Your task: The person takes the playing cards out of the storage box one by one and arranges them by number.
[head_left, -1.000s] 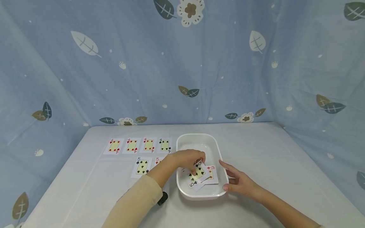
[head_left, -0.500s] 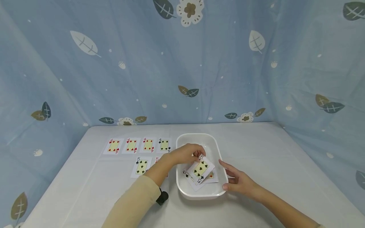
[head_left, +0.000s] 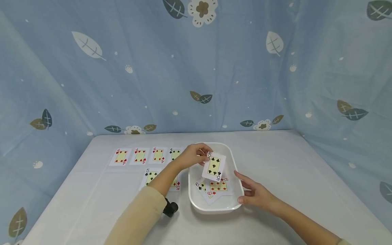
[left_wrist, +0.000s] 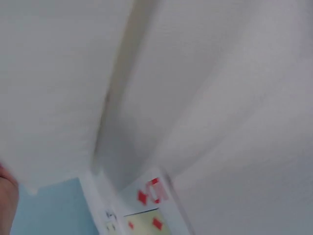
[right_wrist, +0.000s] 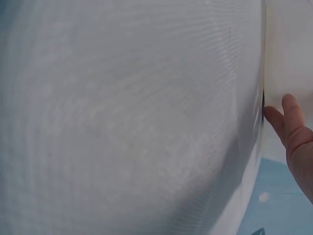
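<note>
Head view: left hand [head_left: 192, 157] fingers pinch the five of clubs [head_left: 214, 166] above the white tray [head_left: 238, 183].
Right hand [head_left: 256, 194], fingers relaxed, steadies the tray's right rim; fours and two fives already laid out on the tabletop [head_left: 275, 156], sixes left inside.

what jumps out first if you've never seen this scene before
The five of clubs catches the eye first, pinched in the left hand above the white tray at the table's middle. Two six cards lie in the tray, while the right hand rests against its right rim. A row of fours lies face up to the left.
</note>
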